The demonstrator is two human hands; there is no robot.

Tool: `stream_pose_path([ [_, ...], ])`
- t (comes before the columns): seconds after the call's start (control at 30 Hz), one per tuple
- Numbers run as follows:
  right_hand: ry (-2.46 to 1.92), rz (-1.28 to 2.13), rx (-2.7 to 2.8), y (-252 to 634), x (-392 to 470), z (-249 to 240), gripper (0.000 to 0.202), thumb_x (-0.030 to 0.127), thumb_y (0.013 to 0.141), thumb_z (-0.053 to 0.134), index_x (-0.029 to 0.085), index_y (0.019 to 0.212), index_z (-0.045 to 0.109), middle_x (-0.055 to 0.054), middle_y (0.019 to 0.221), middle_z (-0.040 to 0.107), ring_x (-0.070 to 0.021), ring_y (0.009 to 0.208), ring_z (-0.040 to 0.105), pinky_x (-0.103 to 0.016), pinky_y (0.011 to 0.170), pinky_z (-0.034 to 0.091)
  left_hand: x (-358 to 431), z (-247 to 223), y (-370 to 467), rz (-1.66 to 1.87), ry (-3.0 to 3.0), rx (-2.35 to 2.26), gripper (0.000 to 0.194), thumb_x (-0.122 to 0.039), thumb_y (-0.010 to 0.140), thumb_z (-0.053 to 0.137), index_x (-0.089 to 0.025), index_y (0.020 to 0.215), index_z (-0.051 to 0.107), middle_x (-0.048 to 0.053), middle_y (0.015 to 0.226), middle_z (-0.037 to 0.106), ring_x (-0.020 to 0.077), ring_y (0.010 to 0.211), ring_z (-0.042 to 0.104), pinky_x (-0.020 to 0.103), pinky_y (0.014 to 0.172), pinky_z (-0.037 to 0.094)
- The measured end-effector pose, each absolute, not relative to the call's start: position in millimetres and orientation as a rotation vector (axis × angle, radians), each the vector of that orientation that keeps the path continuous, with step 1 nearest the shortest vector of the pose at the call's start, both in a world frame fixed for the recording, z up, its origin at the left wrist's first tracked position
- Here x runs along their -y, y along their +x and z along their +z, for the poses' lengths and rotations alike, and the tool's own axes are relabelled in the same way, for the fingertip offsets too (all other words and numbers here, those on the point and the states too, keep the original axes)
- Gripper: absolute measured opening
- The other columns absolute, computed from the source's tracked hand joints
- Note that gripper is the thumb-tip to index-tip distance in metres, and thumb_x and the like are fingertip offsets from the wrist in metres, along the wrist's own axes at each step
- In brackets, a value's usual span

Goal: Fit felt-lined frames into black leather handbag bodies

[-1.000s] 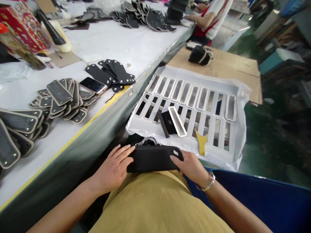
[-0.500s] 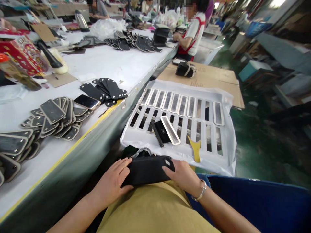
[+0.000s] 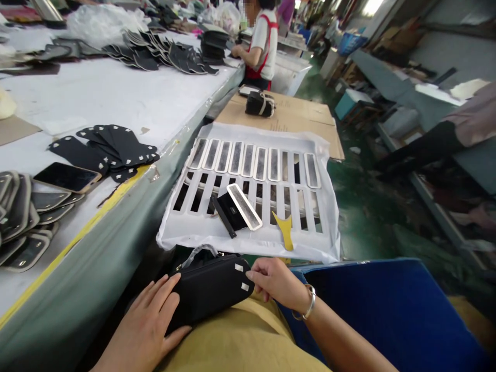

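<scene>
A black bag (image 3: 205,294) lies across my lap, with a plastic-wrapped handle (image 3: 199,251) at its far side. Two silvery metal tabs show near the right end of the long black panel (image 3: 227,281) on it. My right hand (image 3: 273,281) is closed, pinching that rounded end between thumb and fingers. At the bag's left part, my left hand (image 3: 153,312) lies with fingers stretched out and thumb apart, pressing on it. Beyond the bag, a white slotted tray (image 3: 248,240) carries white-rimmed strips (image 3: 244,206), a small black piece (image 3: 228,212) and a yellow forked tool (image 3: 284,230).
To the left stands a white-topped table (image 3: 89,98) with black panels (image 3: 116,144), a phone (image 3: 67,176) and grey pieces with pale edges (image 3: 27,248). A blue bin (image 3: 372,310) is at my right. Cardboard (image 3: 302,119) lies behind the tray; a co-worker (image 3: 261,46) sits farther back.
My view has turned right. My right hand has shifted to pinch the panel's end, and both metal tabs now show. My left hand has slid toward the bag's left part.
</scene>
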State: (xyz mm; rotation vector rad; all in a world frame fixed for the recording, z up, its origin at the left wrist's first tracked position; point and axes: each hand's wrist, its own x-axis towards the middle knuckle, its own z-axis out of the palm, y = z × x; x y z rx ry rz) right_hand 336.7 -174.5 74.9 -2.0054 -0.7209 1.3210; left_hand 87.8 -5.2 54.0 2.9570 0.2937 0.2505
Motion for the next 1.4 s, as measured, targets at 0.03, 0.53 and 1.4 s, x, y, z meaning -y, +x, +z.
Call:
stream_pose_path([
  [0.03,-2.001,1.323,0.705,337,174,74,0.022,0.035,0.081,0.050,0.016,0.069,0.053,0.003,0.055,0.058,-0.0067,0.039,0.052,-0.014,0.037,0.035,9,55,97,0.256,2.944,-0.270,0.037,-0.049,0.071,0.064,-0.017,0.088,0.056,0.016,0.128,0.050,0.0320,0.111,0.053,0.049,0.091,0.047],
  [0.53,-2.069,1.300,0.872,343,172,78,0.022,0.034,0.080,0.049,0.018,0.065,0.052,0.002,0.052,0.062,-0.0096,0.038,0.055,-0.015,0.037,0.038,35,58,154,0.175,2.821,-0.115,0.041,-0.030,0.077,0.060,-0.016,0.115,0.052,0.014,0.132,0.045,0.0292,0.122,0.042,0.049,0.100,0.041],
  [1.4,-1.716,1.156,0.556,342,211,47,0.027,0.043,0.084,0.049,0.017,0.077,0.048,0.004,0.060,0.053,-0.0056,0.042,0.048,-0.016,0.040,0.038,46,76,165,-0.026,2.881,-0.061,0.046,-0.026,0.079,0.056,-0.027,0.125,0.051,0.013,0.134,0.040,0.0315,0.118,0.043,0.051,0.095,0.040],
])
